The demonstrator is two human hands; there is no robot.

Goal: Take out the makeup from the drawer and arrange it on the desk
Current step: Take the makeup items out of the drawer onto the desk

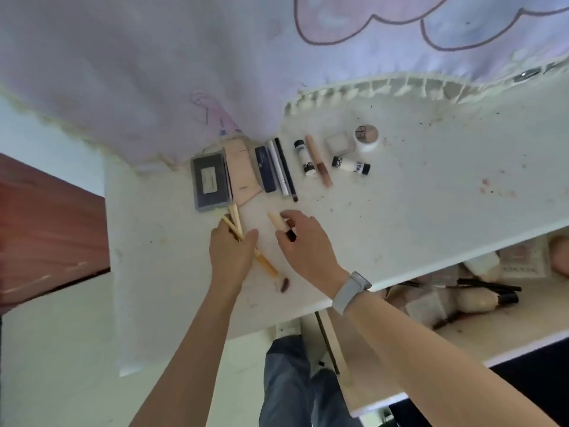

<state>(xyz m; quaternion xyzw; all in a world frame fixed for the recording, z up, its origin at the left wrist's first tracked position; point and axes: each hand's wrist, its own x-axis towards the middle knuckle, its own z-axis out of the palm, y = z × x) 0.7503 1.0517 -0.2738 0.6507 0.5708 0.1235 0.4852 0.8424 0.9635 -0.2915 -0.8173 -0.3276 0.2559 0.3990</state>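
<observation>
On the white desk (415, 195) a row of makeup lies near the back: a grey palette (211, 181), a pink palette (243, 171), a dark blue case (265, 169), slim pencils (284, 167), two white tubes (304, 157), a beige concealer (318, 160) and a round jar (366, 137). My left hand (231, 254) grips several cream-coloured sticks (234, 220). My right hand (304, 238) pinches a cream tube with a black cap (278, 223) just above the desk. The open drawer (480, 328) at the right holds brushes and more makeup.
A lilac cloth with lace trim (184, 72) hangs over the desk's back edge. A brown wooden surface (46, 229) stands to the left. A small brownish item (284, 284) lies near the desk's front edge. My legs in jeans (295, 380) show below.
</observation>
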